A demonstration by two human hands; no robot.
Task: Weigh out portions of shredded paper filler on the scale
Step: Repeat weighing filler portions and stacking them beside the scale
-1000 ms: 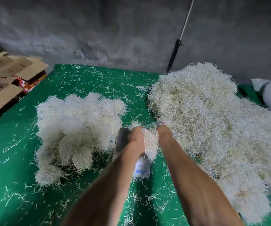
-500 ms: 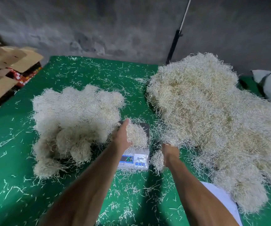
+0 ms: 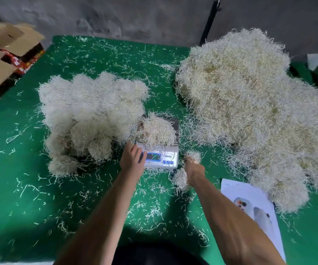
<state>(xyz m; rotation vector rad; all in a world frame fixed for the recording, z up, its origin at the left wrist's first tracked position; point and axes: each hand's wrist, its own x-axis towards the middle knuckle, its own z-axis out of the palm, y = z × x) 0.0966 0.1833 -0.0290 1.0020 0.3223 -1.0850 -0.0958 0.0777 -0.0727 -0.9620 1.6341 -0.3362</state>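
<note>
A small white digital scale (image 3: 162, 159) stands mid-table on the green cloth (image 3: 20, 197), with a clump of pale shredded paper (image 3: 158, 130) on its pan. My left hand (image 3: 132, 159) rests with relaxed fingers against the scale's left front edge. My right hand (image 3: 193, 167) grips a handful of shredded paper (image 3: 181, 177) just right of the scale. A big loose heap of filler (image 3: 250, 104) lies on the right. A pile of rounded weighed clumps (image 3: 89, 115) lies on the left.
Open cardboard boxes (image 3: 3, 60) stand off the table's left edge. A printed sheet of paper (image 3: 253, 203) lies at the front right, partly under the big heap. A black pole (image 3: 209, 22) leans on the grey wall behind. Loose strands litter the cloth.
My left hand has let go of the clump on the scale and dropped back to the scale's front left. My right hand has drawn back from the big heap with a handful.
</note>
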